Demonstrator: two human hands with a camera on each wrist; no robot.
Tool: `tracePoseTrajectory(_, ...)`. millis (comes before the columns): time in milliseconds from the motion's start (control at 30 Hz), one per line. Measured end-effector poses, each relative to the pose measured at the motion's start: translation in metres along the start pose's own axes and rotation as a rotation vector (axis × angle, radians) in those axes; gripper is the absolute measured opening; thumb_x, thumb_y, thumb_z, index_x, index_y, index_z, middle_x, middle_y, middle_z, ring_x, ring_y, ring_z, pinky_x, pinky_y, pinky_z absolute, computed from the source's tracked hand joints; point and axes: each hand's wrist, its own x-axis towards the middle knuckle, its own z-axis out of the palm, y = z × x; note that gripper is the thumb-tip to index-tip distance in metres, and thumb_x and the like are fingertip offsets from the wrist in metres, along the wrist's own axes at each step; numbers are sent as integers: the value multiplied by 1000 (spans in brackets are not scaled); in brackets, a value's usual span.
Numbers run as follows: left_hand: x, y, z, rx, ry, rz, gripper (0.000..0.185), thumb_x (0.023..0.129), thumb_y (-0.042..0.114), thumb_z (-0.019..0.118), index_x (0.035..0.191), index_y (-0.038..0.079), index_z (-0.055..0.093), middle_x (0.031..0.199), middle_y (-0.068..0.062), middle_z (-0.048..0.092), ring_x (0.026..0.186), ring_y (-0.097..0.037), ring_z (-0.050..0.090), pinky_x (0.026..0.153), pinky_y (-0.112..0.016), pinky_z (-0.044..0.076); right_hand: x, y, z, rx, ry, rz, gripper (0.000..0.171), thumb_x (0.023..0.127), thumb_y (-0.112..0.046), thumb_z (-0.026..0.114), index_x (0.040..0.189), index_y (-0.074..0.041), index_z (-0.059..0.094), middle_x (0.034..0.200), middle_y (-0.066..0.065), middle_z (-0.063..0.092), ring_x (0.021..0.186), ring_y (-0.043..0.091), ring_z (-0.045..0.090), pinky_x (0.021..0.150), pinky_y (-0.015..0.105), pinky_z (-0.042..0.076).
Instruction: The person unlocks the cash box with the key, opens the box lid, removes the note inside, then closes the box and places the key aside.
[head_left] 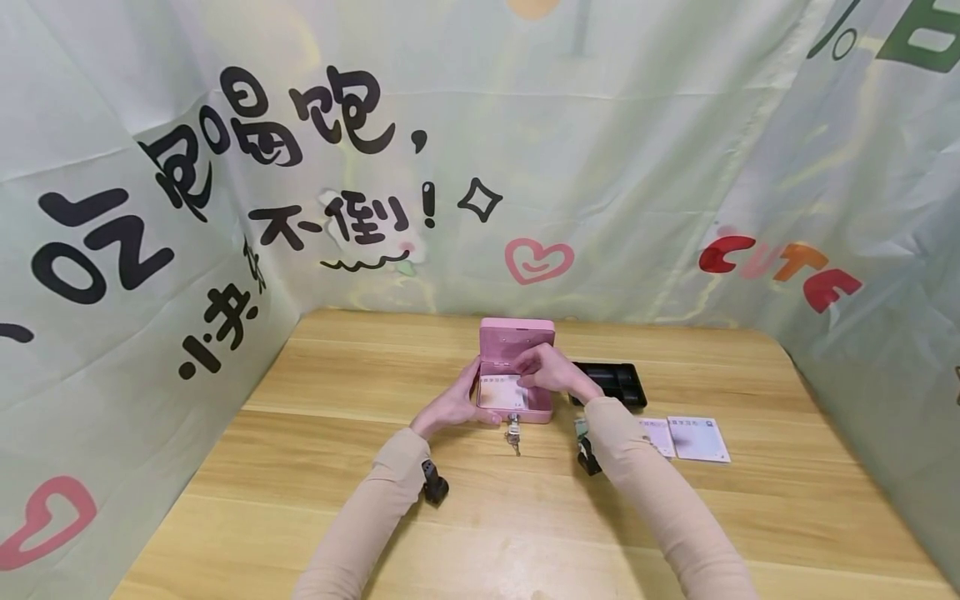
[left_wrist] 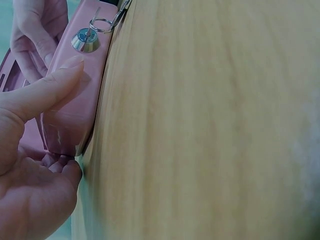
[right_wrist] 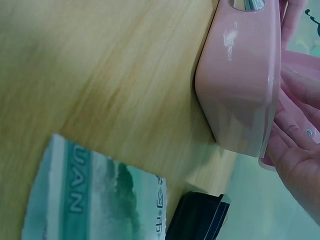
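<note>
A pink cash box [head_left: 540, 414] stands on the table with its lid [head_left: 517, 342] raised at the back. A ring of keys [head_left: 513, 435] hangs from the lock on its front. My left hand [head_left: 452, 404] grips the box's left front corner, thumb [left_wrist: 55, 90] along the front wall and fingers round the side. Inside the box lies a pale banknote [head_left: 501, 392]. My right hand [head_left: 551, 369] reaches in over the right wall, fingers lowered beside the note's right edge. In the right wrist view its fingertips are partly hidden behind the box wall.
A black compartment tray [head_left: 633, 385] sits right of the box. Two pale notes, a pinkish one [head_left: 658, 435] and a whitish one [head_left: 697, 439], lie in front of it. A green note [right_wrist: 120, 200] is nearer the box, partly under the right forearm. Printed curtains surround the table.
</note>
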Motion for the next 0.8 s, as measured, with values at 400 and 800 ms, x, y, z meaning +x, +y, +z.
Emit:
tracePoseTrajectory(400,0,1,0,11,4,25,125,69,8,90,163,16,8,168,-19,15,156,-36,17,129,-56,11,1,-1,1,32,64,15,26,87,1,72,112,6,72,111,24,74,99,26,70,90,38,59)
tracePoseTrajectory(800,0,-1,-1,-10,-11,66,122,70,4,89,162,14,10,167,-22,16,154,-40,19,127,-62,11,8,-5,9,64,107,28,29,82,-2,77,110,7,72,105,23,75,91,22,71,82,28,57)
